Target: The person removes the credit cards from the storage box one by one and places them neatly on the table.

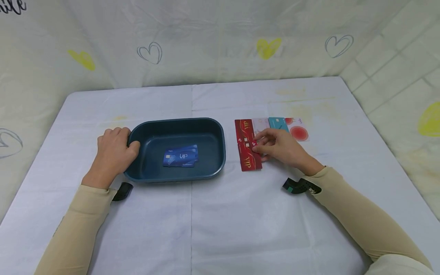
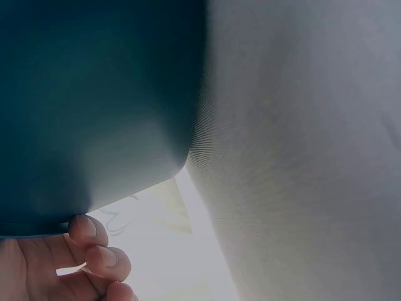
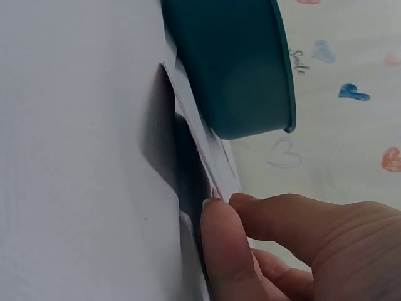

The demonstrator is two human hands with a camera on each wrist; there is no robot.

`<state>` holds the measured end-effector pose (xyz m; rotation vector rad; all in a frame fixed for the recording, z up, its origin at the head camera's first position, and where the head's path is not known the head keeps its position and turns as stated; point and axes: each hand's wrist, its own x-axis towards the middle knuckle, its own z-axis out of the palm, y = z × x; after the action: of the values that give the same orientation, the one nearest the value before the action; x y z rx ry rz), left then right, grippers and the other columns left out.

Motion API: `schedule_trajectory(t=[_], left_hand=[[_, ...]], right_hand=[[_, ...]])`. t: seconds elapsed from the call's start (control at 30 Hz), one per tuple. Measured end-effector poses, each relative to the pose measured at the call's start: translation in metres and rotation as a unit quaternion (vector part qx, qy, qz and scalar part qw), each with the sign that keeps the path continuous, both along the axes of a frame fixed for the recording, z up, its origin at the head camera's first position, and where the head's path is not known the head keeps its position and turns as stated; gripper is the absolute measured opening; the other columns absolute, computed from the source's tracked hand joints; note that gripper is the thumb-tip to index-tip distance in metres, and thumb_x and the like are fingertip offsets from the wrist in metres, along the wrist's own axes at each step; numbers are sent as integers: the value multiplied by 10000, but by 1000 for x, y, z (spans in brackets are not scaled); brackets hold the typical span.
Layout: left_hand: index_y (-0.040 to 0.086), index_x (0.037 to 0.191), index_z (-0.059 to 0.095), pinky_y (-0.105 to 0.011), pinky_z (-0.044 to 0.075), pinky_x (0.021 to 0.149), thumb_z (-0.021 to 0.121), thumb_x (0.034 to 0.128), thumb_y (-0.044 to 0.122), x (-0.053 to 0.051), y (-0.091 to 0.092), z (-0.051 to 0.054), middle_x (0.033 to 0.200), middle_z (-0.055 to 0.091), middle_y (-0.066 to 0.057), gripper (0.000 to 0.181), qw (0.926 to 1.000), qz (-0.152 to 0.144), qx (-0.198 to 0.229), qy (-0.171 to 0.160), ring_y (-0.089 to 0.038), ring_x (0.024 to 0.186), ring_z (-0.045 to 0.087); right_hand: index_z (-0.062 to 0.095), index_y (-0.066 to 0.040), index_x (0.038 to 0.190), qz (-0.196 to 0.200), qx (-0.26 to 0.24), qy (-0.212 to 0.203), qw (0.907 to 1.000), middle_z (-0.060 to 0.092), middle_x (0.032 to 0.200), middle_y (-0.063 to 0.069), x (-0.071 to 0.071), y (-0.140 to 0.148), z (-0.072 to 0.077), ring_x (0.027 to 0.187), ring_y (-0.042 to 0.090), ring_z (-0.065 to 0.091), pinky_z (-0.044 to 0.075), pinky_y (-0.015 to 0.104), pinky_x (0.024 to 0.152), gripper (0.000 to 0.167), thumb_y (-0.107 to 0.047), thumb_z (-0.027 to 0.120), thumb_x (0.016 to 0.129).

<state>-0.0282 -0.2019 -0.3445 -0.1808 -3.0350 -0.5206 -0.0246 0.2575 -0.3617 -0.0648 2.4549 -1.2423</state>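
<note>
Two-handed: pinching red gold-patterned VIP cards (image 1: 248, 152) at edge with right hand (image 1: 282, 149), gripping dark-blue rectangular tray (image 1: 209, 154) by rim with left hand (image 1: 115, 149). Done, apparently: blue VIP cards (image 1: 180, 157) inside tray. Outstanding, outside to right: red ones, pale-pink card (image 1: 260, 124), teal card (image 1: 278, 123), red-dotted white card (image 1: 299, 133).

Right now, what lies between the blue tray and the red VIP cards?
Only bare white cloth separates the blue tray from the red cards, in the head view.
</note>
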Motion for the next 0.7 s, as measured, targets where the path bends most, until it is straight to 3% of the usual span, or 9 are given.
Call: schedule_trajectory(t=[0.17,0.7], left_hand=[[-29,845,554,-480,276,725,412,908,185,0,-1,-1,817,526,-202,264,10000,-1,37,21,-378,828,414],[5,804,517,-481,281,727,413,904,190,-2,-1,-2,789,501,-176,234,10000,-23,18,20,-378,821,421]], right_hand=[[649,-61,1261,6,341,28,9994,741,1033,130,0,0,4,727,167,769,579,230,753,478,-360,775,910],[704,-63,1167,-11,288,-7,9996,786,945,108,-2,4,5,759,188,783,611,247,766,349,-341,718,958]])
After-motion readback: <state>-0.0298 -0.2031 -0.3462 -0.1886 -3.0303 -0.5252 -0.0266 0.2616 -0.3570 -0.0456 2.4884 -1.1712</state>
